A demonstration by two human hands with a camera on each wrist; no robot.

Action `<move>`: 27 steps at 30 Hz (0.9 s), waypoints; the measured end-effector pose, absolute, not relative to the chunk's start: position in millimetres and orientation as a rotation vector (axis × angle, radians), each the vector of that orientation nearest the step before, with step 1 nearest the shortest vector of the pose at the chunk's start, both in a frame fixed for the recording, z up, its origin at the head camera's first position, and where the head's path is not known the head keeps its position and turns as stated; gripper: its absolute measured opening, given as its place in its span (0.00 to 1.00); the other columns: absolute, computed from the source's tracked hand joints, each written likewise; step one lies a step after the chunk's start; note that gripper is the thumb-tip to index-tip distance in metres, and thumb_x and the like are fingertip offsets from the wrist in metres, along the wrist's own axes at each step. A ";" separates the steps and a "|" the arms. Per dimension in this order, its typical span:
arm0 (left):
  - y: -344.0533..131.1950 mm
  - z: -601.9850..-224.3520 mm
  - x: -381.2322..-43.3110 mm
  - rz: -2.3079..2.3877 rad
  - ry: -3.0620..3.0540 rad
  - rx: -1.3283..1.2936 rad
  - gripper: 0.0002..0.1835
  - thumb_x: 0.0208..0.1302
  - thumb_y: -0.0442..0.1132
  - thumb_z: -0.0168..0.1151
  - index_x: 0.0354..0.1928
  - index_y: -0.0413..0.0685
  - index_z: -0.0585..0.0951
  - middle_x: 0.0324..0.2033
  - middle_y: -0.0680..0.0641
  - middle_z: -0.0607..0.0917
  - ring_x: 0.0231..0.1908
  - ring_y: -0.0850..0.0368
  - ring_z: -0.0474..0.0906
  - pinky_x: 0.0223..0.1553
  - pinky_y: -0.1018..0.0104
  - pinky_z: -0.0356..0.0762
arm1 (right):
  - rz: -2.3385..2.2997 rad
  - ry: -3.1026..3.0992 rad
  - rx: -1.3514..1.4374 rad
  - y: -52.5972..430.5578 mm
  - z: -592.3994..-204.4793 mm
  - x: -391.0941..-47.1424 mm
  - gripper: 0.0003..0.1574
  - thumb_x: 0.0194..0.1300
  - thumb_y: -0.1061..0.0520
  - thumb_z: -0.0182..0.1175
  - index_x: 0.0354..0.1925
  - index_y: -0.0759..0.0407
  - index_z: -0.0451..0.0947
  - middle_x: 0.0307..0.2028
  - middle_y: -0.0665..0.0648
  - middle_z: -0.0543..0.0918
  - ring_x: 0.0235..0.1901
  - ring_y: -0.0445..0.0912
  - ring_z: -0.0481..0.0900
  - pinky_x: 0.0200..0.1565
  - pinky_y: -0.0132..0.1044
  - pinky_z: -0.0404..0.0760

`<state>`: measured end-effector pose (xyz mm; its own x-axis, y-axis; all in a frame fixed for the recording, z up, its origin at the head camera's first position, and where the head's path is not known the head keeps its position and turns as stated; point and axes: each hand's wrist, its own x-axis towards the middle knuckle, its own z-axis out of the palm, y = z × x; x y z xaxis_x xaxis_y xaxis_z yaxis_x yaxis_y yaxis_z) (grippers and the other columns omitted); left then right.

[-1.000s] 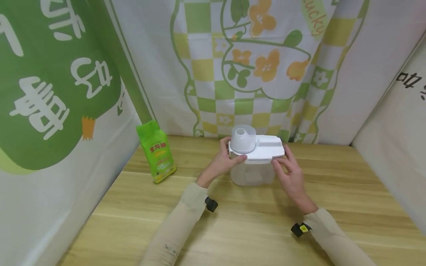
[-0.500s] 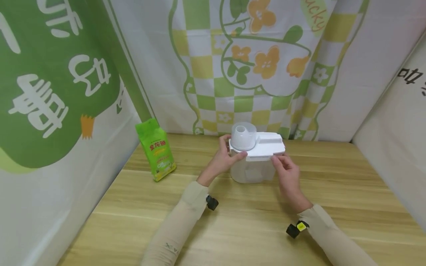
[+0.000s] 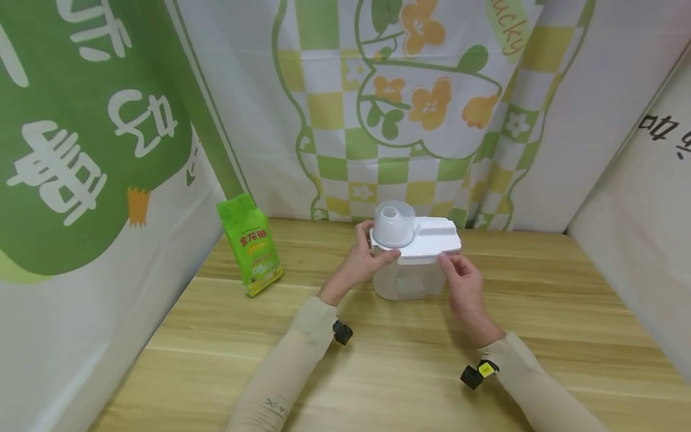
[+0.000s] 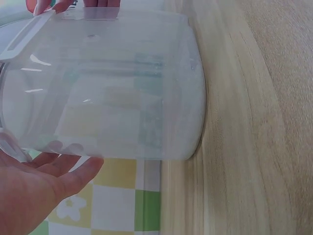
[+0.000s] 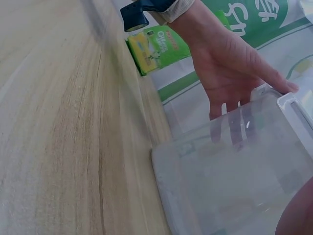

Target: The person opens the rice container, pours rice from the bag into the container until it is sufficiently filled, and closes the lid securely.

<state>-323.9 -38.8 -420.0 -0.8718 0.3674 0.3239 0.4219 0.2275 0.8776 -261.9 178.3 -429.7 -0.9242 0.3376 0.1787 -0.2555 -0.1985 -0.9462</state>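
A clear plastic storage container (image 3: 407,282) with a white lid (image 3: 434,243) stands upright on the table. A see-through measuring cup (image 3: 394,225) sits on the lid's left part. My left hand (image 3: 360,259) grips the container's left end, thumb on the front of the lid and fingers round behind. At the front right corner, my right hand (image 3: 465,288) pinches the lid's edge between thumb and curled fingers. In the left wrist view, fingers of the right hand (image 4: 58,6) touch a white latch (image 4: 30,35). Only a blurred part of that hand shows in the right wrist view.
A green bag (image 3: 252,246) with yellow and red print stands upright at the back left of the wooden table (image 3: 388,372). A checked, flowered curtain (image 3: 399,162) hangs right behind the container, with printed cloth walls on both sides.
The right hand's fingers have come in from the lid's right end and closed up with the thumb at the front corner. The left hand and container stay in place.
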 end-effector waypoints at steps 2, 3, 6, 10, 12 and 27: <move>-38.8 -420.6 -323.9 -1.761 -2.427 -0.771 0.49 0.58 0.59 0.69 0.67 0.47 0.48 0.61 0.32 0.67 0.62 0.40 0.67 0.64 0.43 0.67 | 2.151 -1.741 -0.089 178.2 -428.9 -261.4 0.10 0.68 0.60 0.61 0.28 0.52 0.78 0.28 0.43 0.78 0.36 0.38 0.72 0.41 0.28 0.71; -38.9 -421.0 -323.8 -1.763 -2.432 -0.767 0.49 0.58 0.58 0.69 0.67 0.48 0.48 0.61 0.32 0.67 0.62 0.40 0.67 0.64 0.43 0.67 | 2.145 -1.761 -0.084 177.9 -428.4 -260.9 0.10 0.68 0.60 0.61 0.28 0.52 0.77 0.28 0.43 0.77 0.35 0.38 0.71 0.41 0.28 0.71; -38.7 -421.4 -323.3 -1.766 -2.438 -0.764 0.48 0.59 0.57 0.69 0.67 0.47 0.48 0.62 0.32 0.67 0.63 0.40 0.67 0.65 0.42 0.66 | 2.126 -1.810 -0.066 177.4 -427.0 -259.3 0.10 0.70 0.61 0.58 0.29 0.53 0.75 0.29 0.45 0.75 0.35 0.38 0.71 0.40 0.29 0.70; -37.8 -420.8 -323.0 -1.768 -2.440 -0.763 0.49 0.59 0.58 0.68 0.67 0.47 0.47 0.63 0.32 0.67 0.64 0.40 0.66 0.67 0.42 0.64 | 2.123 -1.832 -0.043 177.7 -425.2 -258.5 0.10 0.71 0.61 0.56 0.31 0.54 0.73 0.31 0.47 0.75 0.36 0.38 0.70 0.41 0.29 0.70; -37.1 -420.6 -323.2 -1.769 -2.438 -0.757 0.49 0.58 0.59 0.69 0.67 0.48 0.47 0.63 0.32 0.66 0.65 0.40 0.66 0.67 0.42 0.64 | 2.126 -1.838 -0.037 178.4 -424.7 -258.8 0.10 0.72 0.61 0.55 0.31 0.53 0.72 0.32 0.47 0.75 0.37 0.37 0.71 0.42 0.29 0.70; -36.1 -420.1 -322.6 -1.772 -2.432 -0.762 0.47 0.60 0.51 0.69 0.67 0.45 0.47 0.62 0.31 0.66 0.64 0.40 0.66 0.69 0.44 0.62 | 2.150 -1.910 -0.026 181.2 -424.0 -259.2 0.08 0.74 0.58 0.54 0.33 0.53 0.70 0.33 0.44 0.75 0.40 0.38 0.71 0.46 0.29 0.70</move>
<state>-322.6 -36.1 -420.1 -0.8788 0.3630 0.3097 0.4060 0.2279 0.8850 -259.2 181.2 -424.0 -0.9648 0.2078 0.1610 -0.1844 -0.0983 -0.9779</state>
